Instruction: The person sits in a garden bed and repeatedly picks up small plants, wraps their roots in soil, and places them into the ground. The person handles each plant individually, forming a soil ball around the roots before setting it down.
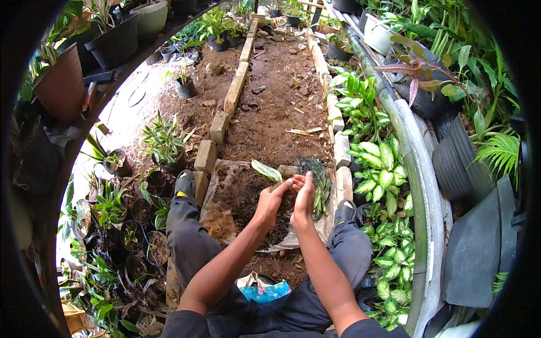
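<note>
My left hand [271, 200] and my right hand [303, 196] are raised close together over a pale sheet [291, 241] spread on the ground between my feet. A variegated leaf [267, 170] juts out just beyond my left fingertips; whether I grip its stem cannot be made out. The fingers of my right hand are partly curled towards the left, and its palm side is mostly hidden. Dark loose soil [245, 196] lies on the sheet beneath my hands. Brown fibre [218, 221] rests at its left, and a bundle of green cuttings [322, 190] at its right.
Rows of bricks [233, 89] edge the bare soil path [279, 101] ahead. Potted plants [165, 143] crowd the left side. Leafy variegated plants [384, 169] line the right, beside a bamboo pole [412, 186] and stacked black pots [458, 162]. A floral blue cloth [265, 292] lies between my legs.
</note>
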